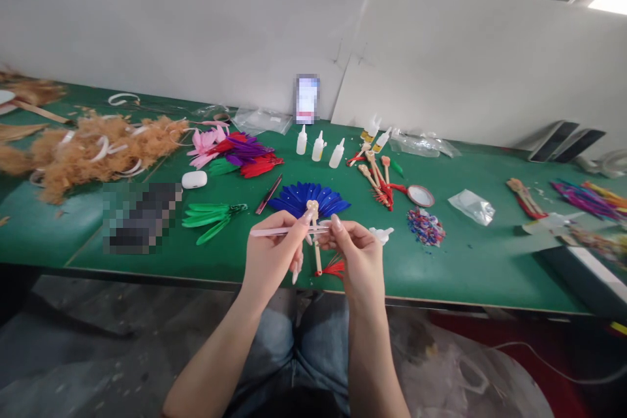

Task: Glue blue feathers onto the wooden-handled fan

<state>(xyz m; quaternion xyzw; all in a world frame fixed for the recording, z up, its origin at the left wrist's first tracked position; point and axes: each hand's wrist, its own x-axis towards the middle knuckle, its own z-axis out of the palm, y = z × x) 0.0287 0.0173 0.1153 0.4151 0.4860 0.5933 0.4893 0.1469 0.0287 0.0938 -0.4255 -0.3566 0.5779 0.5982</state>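
Note:
My left hand (277, 251) is closed on a thin pink stick-like tool (267, 232), which lies level across the fingers. My right hand (360, 248) pinches near the tool's other end; whether it holds the tip or something small is too fine to tell. Beneath both hands lies a fan of blue feathers (298, 194) with a pale wooden handle (317, 258) pointing toward me. A red tassel (334, 267) spreads from the handle's lower end. Just beyond my right hand sits a small white bottle (385, 234), partly hidden.
Green feathers (208, 219), red tweezers (269, 194) and a white case (194, 179) lie left. Small bottles (318, 147) stand behind the fan. On the right are wooden handles (377, 176), colourful gems (426, 227), a round dish (420, 195) and a plastic bag (473, 206).

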